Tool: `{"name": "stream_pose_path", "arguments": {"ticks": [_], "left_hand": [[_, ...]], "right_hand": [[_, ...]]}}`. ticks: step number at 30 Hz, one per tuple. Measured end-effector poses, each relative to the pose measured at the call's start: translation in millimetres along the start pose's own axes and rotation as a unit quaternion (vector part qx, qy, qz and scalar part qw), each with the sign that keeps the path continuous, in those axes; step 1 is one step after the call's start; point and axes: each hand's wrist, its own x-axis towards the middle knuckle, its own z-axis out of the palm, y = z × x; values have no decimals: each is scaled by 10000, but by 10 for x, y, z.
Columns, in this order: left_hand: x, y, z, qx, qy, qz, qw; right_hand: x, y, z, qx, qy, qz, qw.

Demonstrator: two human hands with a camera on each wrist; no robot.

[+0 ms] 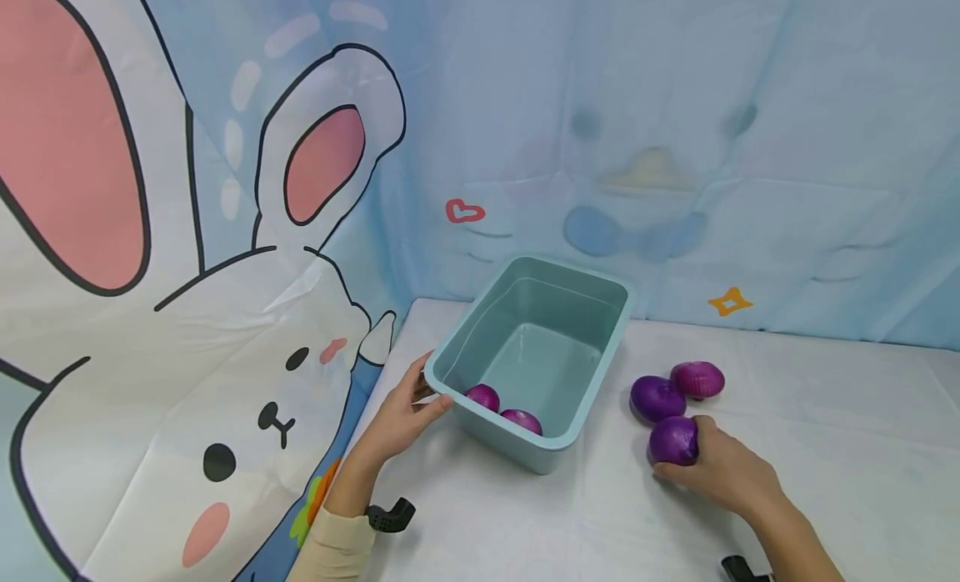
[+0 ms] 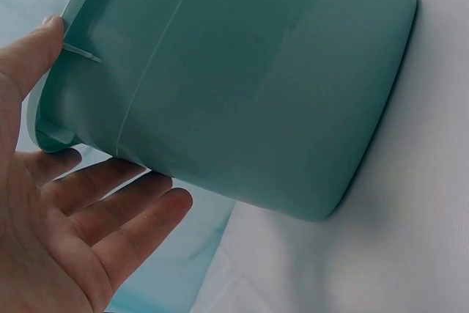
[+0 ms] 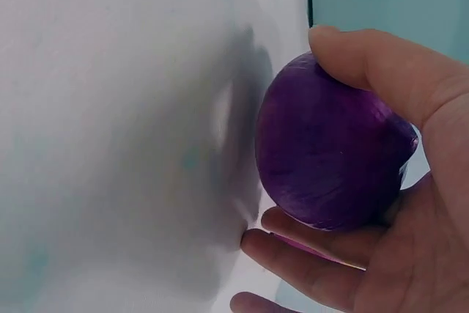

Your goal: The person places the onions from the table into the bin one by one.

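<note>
Right wrist view shows a rounded, glossy, deep-purple onion (image 3: 330, 153)

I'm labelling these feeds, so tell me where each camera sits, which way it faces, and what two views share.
Head: worn on the head, facing forward and down at the tub and onions; the left hand and right hand show.
Left wrist: on that wrist, facing the tub's outer side; only the left hand shows.
Right wrist: on that wrist, facing the held onion; only the right hand shows.
Shared: the held onion appears in head and right wrist views.
</note>
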Motion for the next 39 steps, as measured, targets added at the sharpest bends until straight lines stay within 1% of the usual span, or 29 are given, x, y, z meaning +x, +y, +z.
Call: {"name": "stream_pose_path", "arguments": {"ticks": [4, 8, 11, 14, 19, 21, 22, 23, 25, 26, 28, 31, 32, 33, 34, 35, 36, 37, 38, 39], "left_hand": [[-3, 8, -1, 12, 21, 5, 10000], [-9, 8, 1, 26, 39, 7, 10000], [-9, 6, 1, 35, 34, 3, 10000], [-9, 8, 1, 49, 29, 24, 10000], [-11, 12, 1, 97, 65, 44, 9999], [-12, 13, 2, 109, 80, 33, 9999], [-13, 14, 2, 112, 85, 26, 9999], [-14, 15, 3, 116, 87, 20, 9999], [-14, 18, 5, 114, 84, 17, 9999], [-13, 17, 5, 106, 82, 23, 9999], [-12, 14, 6, 94, 64, 34, 9999], [-8, 5, 4, 65, 25, 46, 10000], [-7, 1, 1, 64, 17, 47, 10000], [-5, -2, 0, 64, 9, 53, 10000], [-3, -6, -1, 58, 6, 67, 10000], [-1, -8, -3, 59, 5, 68, 10000], [0, -7, -4, 59, 4, 81, 9999], [0, -5, -5, 65, 0, 96, 9999], [1, -4, -5, 65, -8, 106, 9999], [1, -3, -6, 60, -16, 119, 9999]], "right_hand": [[-32, 58, -49, 279, -111, 77, 9995], [-66, 112, -123, 809, -241, 159, 9963], [-106, 151, -205, 1326, -353, 181, 9904], [-146, 194, -306, 1757, -446, 224, 9832], [-191, 273, -482, 2296, -567, 362, 9710], [-198, 296, -532, 2612, -567, 358, 9630], [-201, 305, -552, 2826, -543, 300, 9572], [-207, 310, -572, 3101, -507, 204, 9491], [-225, 304, -607, 3689, -404, -145, 9285], [-236, 296, -629, 4008, -379, -372, 9146], [-257, 274, -680, 4699, -455, -914, 8768], [-245, 211, -766, 5616, -747, -1786, 8044], [-222, 182, -797, 5860, -901, -2095, 7776], [-191, 151, -826, 6062, -1061, -2416, 7503], [-157, 118, -855, 6204, -1191, -2734, 7254], [-115, 87, -880, 6353, -1368, -3032, 6969], [-77, 54, -907, 6458, -1540, -3238, 6741], [-39, 21, -931, 6527, -1650, -3364, 6585], [-4, -8, -953, 6607, -1790, -3493, 6398], [26, -37, -974, 6665, -1884, -3537, 6287]]}}
